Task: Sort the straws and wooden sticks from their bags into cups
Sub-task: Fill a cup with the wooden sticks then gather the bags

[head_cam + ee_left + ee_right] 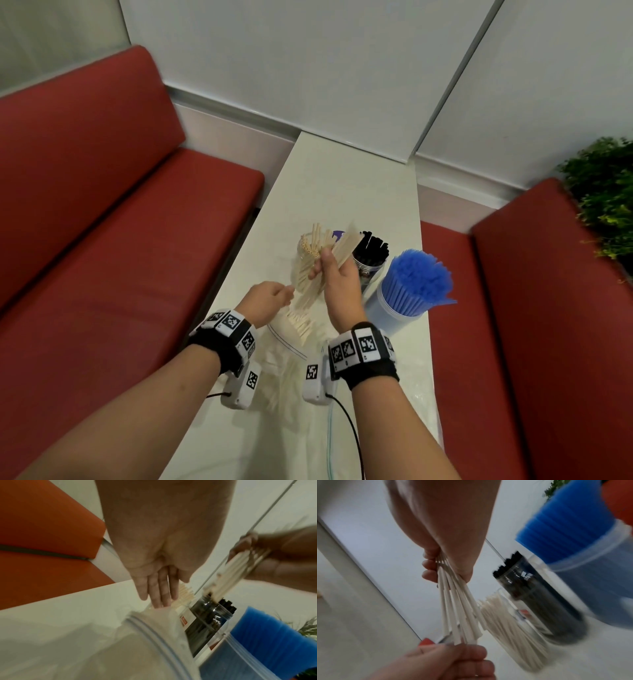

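My right hand (325, 265) grips a bundle of cream straws (344, 245) at its middle, tilted over a clear cup (301, 255) that holds more of them. In the right wrist view its fingers (429, 573) curl round the fanned bundle (457, 608). My left hand (274, 298) is below, its straight fingers (159, 595) touching the bundle's lower ends. A clear zip bag (291, 359) with more cream straws lies on the table under both hands. The bag's mouth (154, 628) is blurred in the left wrist view.
A clear cup of black straws (371, 255) and a cup of blue straws (418, 277) stand right of the cream cup. The narrow white table (342, 178) runs between two red benches (120, 240). A green plant (603, 192) is at the far right.
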### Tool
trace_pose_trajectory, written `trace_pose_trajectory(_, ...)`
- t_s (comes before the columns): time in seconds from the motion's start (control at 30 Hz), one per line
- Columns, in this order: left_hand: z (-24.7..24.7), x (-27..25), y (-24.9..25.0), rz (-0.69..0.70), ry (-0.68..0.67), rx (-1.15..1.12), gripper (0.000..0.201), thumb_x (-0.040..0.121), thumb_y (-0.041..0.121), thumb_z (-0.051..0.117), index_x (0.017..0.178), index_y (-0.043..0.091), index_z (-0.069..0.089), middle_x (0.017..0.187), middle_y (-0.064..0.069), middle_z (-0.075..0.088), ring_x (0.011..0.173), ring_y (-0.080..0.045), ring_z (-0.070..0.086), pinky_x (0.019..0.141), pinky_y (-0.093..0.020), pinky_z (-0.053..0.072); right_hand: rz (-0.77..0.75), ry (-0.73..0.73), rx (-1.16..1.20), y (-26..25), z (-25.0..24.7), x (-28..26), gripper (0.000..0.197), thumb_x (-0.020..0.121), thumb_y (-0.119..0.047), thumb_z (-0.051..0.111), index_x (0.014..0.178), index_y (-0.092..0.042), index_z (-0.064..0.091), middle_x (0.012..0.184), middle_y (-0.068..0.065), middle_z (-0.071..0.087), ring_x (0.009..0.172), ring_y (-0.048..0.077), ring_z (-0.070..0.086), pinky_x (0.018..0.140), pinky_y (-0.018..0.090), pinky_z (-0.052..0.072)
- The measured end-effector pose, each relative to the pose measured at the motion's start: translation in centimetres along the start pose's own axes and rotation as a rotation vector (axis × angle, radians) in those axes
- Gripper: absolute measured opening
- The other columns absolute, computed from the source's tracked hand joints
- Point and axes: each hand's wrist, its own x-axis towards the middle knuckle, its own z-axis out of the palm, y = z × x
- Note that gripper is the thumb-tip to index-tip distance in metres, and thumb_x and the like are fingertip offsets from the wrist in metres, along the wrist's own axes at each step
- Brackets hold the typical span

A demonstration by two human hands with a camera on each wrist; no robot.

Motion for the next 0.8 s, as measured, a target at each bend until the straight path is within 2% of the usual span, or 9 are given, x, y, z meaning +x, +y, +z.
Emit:
trace_pose_trajectory(0.07,-0.4,0.1,1.5,0.001,0.083,-0.191,0.034,0.1,0.042,0.048,0.089,0.017,0.069,0.084,0.001,0.074,0.088,-0.014,0.072,0.09,-0.036,0.054,-0.064,-0.008,0.062,-2.9,0.7,0.9,0.016,0.109,-0.019,0.05,0.094,-0.016,0.055,0.069,-0.002,0.053,0.066,0.018,0.052,0.074,0.039,0.047)
trace_pose_trajectory(0.1,-0.4,0.2,2.4,-0.052,0.046,-0.411,0.039,0.1,0.044,0.049,0.094,0.01,0.069,0.085,-0.006,0.075,0.086,-0.018,0.073,0.089,-0.04,0.056,-0.097,-0.018,0.081,-4.0,1.1,1.2,0.012,0.108,-0.017,0.051,0.097,-0.015,0.054,0.07,0.0,0.053,0.067,0.02,0.051,0.074,0.04,0.047)
trace_pose_trajectory(0.2,-0.7,-0.1,4.6,-0.269,-0.266,-1.097,0.059,0.1,0.048,0.045,0.1,-0.006,0.068,0.093,-0.022,0.071,0.087,-0.033,0.072,0.079,-0.042,0.061,-0.128,-0.042,0.06,-5.5,1.9,1.3,0.006,0.106,-0.016,0.055,0.102,-0.011,0.056,0.076,0.008,0.053,0.074,0.028,0.052,0.08,0.05,0.048)
trace_pose_trajectory(0.27,-0.8,-0.5,5.3,-0.327,-0.354,-1.347,0.046,0.102,0.037,0.048,0.097,-0.003,0.07,0.089,-0.017,0.071,0.081,-0.027,0.071,0.072,-0.035,0.062,-0.102,-0.047,0.048,-5.3,2.2,0.5,0.01,0.104,-0.015,0.06,0.104,-0.005,0.059,0.078,0.013,0.054,0.075,0.028,0.054,0.079,0.047,0.049)
trace_pose_trajectory(0.37,-0.7,-0.7,5.4,-0.365,-0.331,-1.331,0.026,0.098,0.021,0.055,0.092,-0.002,0.066,0.076,-0.011,0.067,0.063,-0.018,0.067,0.056,-0.024,0.058,-0.079,-0.03,0.053,-5.0,2.3,-0.3,0.015,0.1,-0.015,0.066,0.101,-0.001,0.062,0.077,0.014,0.055,0.073,0.024,0.055,0.075,0.039,0.049)
trace_pose_trajectory(0.5,-0.2,-0.6,5.0,-0.49,-0.38,-1.224,0.029,0.098,0.022,0.054,0.082,0.0,0.064,0.068,-0.01,0.06,0.048,-0.013,0.059,0.041,-0.018,0.051,-0.095,-0.008,0.068,-5.9,2.3,0.1,0.021,0.099,-0.025,0.069,0.084,-0.016,0.059,0.062,0.002,0.052,0.059,0.018,0.05,0.066,0.033,0.048)
trace_pose_trajectory(0.6,0.0,-0.4,4.9,-0.549,-0.459,-1.171,0.025,0.097,0.023,0.053,0.076,0.009,0.056,0.06,-0.003,0.051,0.035,-0.005,0.042,0.026,-0.013,0.03,-0.044,-0.019,0.127,-5.5,2.4,0.3,0.04,0.1,-0.026,0.067,0.069,-0.018,0.044,0.053,-0.002,0.039,0.047,0.013,0.035,0.049,0.025,0.036)
trace_pose_trajectory(0.7,0.0,-0.8,4.3,-0.544,-0.617,-1.041,0.019,0.083,0.023,0.065,0.07,0.014,0.053,0.053,0.004,0.039,0.031,-0.003,0.027,0.025,-0.014,0.015,0.008,-0.119,0.199,-4.6,1.9,0.3,0.047,0.1,-0.022,0.068,0.063,-0.018,0.038,0.052,0.0,0.031,0.044,0.015,0.028,0.046,0.027,0.028)
trace_pose_trajectory(0.8,0.2,-0.7,3.9,-0.565,-0.641,-0.911,0.026,0.091,0.024,0.063,0.07,0.016,0.051,0.051,0.006,0.036,0.03,-0.003,0.025,0.025,-0.014,0.014,0.042,-0.229,0.237,-4.2,0.8,0.7,0.046,0.094,-0.021,0.073,0.06,-0.019,0.043,0.05,0.0,0.036,0.043,0.015,0.034,0.047,0.027,0.036)
